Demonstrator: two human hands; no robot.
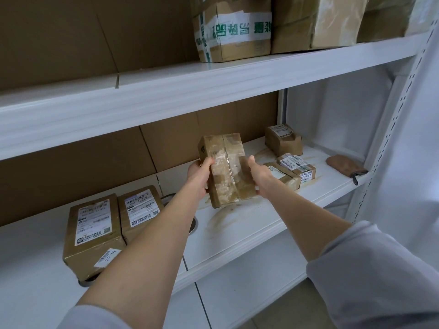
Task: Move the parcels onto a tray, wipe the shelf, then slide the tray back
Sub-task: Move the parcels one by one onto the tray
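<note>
Stained white shelf (pixel 240 224): left hand (pixel 198 178) and right hand (pixel 260 176) grip a taped parcel (pixel 226 168), seemingly lifted clear.

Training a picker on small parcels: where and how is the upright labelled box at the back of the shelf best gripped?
A judgement: take the upright box by its two side faces, reaching in from the front. It stands taller than the flat parcels before it, so the sides are free. The brown cloth lies apart, to the right.
</note>
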